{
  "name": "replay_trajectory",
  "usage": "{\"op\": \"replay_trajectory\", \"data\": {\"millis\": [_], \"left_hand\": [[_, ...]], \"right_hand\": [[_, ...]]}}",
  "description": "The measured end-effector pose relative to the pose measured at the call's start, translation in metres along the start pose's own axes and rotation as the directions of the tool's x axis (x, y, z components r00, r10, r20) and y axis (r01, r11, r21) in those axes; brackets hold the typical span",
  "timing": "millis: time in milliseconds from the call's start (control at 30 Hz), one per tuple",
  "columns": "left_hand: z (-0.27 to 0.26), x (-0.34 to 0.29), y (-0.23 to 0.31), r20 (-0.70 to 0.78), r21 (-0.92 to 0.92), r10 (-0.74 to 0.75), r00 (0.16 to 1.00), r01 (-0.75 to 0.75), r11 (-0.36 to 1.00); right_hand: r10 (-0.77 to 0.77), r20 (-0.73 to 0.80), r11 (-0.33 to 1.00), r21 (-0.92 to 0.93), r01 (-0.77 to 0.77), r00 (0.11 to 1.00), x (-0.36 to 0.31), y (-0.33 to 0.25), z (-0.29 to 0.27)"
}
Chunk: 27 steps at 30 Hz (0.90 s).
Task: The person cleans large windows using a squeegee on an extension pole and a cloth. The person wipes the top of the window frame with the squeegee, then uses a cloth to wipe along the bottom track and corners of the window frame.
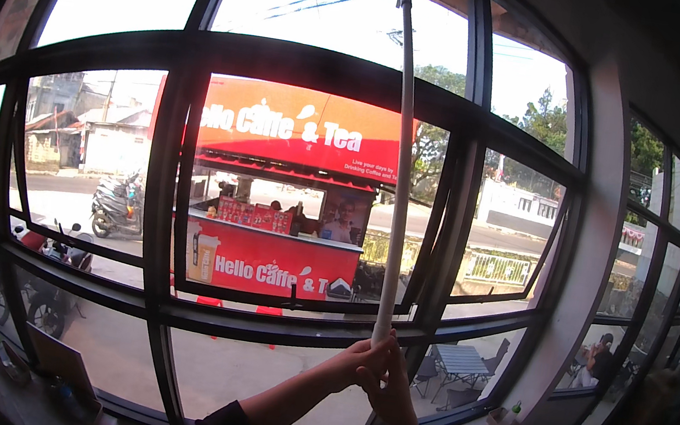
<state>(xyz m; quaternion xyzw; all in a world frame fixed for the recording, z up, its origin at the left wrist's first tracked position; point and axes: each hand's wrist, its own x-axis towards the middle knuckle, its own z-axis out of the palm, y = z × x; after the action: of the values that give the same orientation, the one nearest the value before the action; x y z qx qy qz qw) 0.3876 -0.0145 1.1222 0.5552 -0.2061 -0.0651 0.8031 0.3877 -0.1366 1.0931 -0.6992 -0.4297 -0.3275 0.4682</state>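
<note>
At the lower centre of the view, both hands are raised together and clamped on the bottom end of a long white pole (402,160), the left hand (354,359) wrapped around it from the left and the right hand (388,389) closed just below, touching the left. Pole runs nearly upright from the hands to the top of the window frame (318,67), where its upper end meets the dark mullion near the ceiling. Window is a grid of dark bars with clear panes. Outside, through the centre panes, stands a red kiosk (270,259): a wide red banner (299,130) with white lettering across its top, a red front panel with white lettering below, and a row of small red packages (255,215) on its counter. Parked scooter (117,204) sits to the kiosk's left. On the inner sill at lower left rests a tilted flat board (62,364); a green-capped bottle (511,414) stands on the sill at lower right.
</note>
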Motion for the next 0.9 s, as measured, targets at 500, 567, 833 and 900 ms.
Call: {"op": "replay_trajectory", "data": {"millis": [500, 567, 833, 900], "left_hand": [[0.029, -0.021, -0.079, 0.476, 0.314, -0.37, 0.798, 0.239, 0.919], [0.024, -0.029, -0.099, 0.561, 0.483, -0.442, 0.7, 0.158, 0.861], [0.01, -0.05, -0.115, 0.467, 0.757, -0.612, 0.638, 0.069, 0.649], [0.012, -0.052, -0.112, 0.449, 0.749, -0.6, 0.662, 0.087, 0.657]], "right_hand": [[0.713, 0.149, 0.657, 0.199, -0.727, 0.685, -0.107, -0.019, -0.045], [0.699, 0.044, 0.559, 0.59, -0.583, 0.714, -0.144, -0.009, -0.028], [0.783, -0.397, 0.475, -0.117, -0.872, 0.479, -0.296, 0.041, -0.052], [0.704, -0.522, 0.45, -0.197, -0.871, 0.482, -0.332, 0.051, -0.07]]}}
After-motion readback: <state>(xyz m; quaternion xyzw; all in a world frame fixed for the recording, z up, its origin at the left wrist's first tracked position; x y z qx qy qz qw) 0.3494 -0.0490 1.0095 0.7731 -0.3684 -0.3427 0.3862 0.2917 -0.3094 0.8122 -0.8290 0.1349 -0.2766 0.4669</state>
